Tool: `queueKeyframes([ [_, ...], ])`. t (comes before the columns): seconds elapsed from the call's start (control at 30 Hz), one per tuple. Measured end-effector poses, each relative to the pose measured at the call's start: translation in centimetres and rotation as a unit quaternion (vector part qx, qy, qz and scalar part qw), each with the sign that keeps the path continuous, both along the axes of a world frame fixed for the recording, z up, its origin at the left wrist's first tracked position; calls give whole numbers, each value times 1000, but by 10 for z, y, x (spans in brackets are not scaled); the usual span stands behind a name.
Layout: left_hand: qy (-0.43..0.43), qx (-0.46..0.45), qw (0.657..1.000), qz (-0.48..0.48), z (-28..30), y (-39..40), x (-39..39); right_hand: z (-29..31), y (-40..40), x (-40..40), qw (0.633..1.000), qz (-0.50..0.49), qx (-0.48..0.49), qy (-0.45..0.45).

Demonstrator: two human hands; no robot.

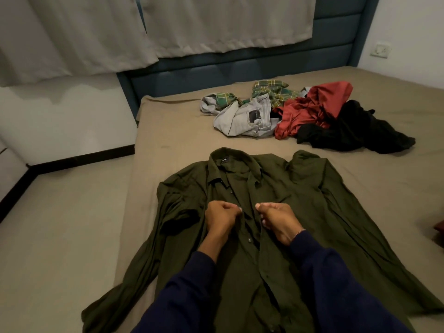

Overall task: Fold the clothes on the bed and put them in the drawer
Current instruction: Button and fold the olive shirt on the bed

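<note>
A dark olive long-sleeved shirt (310, 212) lies front-up and spread out on the bed (168, 131), collar away from me and sleeves out to both sides. My left hand (222, 218) pinches the left edge of its button placket at chest height. My right hand (276, 221) pinches the right edge, a few centimetres away. Farther up the bed lies a heap of unfolded clothes: grey jeans (242, 120), a green plaid shirt (274, 91), a red garment (312, 109) and a black garment (355, 131).
A dark blue padded headboard (240, 68) runs behind the bed, with pale curtains (144, 27) hanging over it. Left of the bed is bare floor (60, 224) along a white wall. A wall socket (380, 49) sits at the far right.
</note>
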State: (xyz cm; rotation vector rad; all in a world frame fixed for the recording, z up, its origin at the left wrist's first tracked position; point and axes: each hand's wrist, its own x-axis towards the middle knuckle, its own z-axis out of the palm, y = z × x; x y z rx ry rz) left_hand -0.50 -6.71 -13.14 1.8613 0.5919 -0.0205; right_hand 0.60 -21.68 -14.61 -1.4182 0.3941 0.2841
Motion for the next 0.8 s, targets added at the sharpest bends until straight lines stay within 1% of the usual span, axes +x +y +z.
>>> queueKeyframes([
  [0.07,-4,-45,999,6,8,-1,-2,2,0,-3,1000,-9,-3,-5],
  [0.17,-10,-102,995,10,20,-4,-5,7,5,-5,997,-1,-56,-49],
  [0.3,-21,-145,989,3,29,-8,-6,12,13,0,969,-13,-220,-110],
  [0.37,-22,-147,989,1,28,-9,-5,12,15,2,959,-9,-254,-125],
  [0.5,-30,-118,993,4,18,-10,-3,5,17,-1,959,32,-245,-136],
  [0.6,-43,-87,995,0,10,-14,-4,-4,15,-4,966,35,-214,-138],
  [0.73,-62,20,998,-4,0,-16,-5,-9,17,-12,984,28,-131,-115],
  [0.8,-69,37,997,0,-5,-16,-6,-9,17,-16,987,36,-105,-118],
])
